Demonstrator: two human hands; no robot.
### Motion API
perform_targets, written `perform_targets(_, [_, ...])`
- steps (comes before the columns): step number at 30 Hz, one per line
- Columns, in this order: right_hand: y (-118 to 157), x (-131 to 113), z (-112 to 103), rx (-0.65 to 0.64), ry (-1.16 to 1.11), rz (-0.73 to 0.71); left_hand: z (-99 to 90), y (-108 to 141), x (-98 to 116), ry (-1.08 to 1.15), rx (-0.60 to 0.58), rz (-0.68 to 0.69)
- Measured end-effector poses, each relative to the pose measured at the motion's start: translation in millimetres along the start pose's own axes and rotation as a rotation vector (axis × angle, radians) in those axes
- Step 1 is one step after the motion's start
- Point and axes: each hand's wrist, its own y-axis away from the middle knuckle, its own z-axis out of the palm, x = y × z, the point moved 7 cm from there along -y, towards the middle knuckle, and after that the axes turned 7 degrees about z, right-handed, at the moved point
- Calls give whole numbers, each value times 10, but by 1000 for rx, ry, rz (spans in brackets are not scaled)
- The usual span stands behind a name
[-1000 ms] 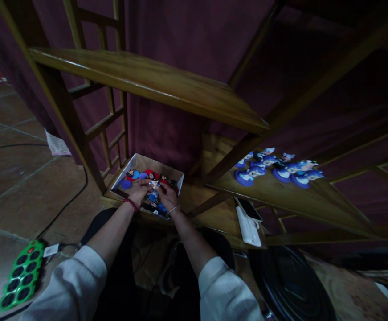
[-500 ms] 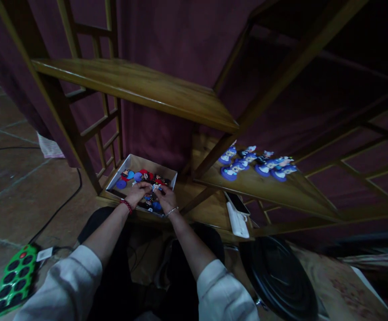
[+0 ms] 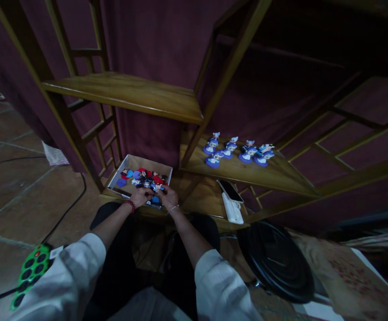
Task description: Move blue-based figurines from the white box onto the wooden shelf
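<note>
A shallow white cardboard box (image 3: 116, 180) holds several small toy figurines and parts in red, blue, purple and black. At its near side my left hand (image 3: 140, 196) and my right hand (image 3: 169, 198) are close together with their fingers pinched. Between their fingertips is a small white and blue figurine (image 3: 158, 187), partly hidden by the fingers. Loose purple discs (image 3: 121, 183) lie at the box's left end. More blue and white figurines (image 3: 147, 183) lie just beyond my fingers.
Several purple-haired figurines (image 3: 230, 148) on round bases stand on the raised wooden shelf (image 3: 280, 180) to the right. Below lie a phone (image 3: 231, 191) and a white object (image 3: 233, 210). An upper shelf (image 3: 123, 92) overhangs the box. A black round stool (image 3: 275, 263) and green power strip (image 3: 31, 272) flank me.
The view has shifted, so the shelves and standing figurines appear further left. My hands have lowered slightly towards the box's near edge, still close together on the small figurine.
</note>
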Motion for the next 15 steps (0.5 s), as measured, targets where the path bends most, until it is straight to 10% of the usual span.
perform_targets(15, [19, 19, -82, -77, 60, -88, 225, -218, 241, -404, -65, -50])
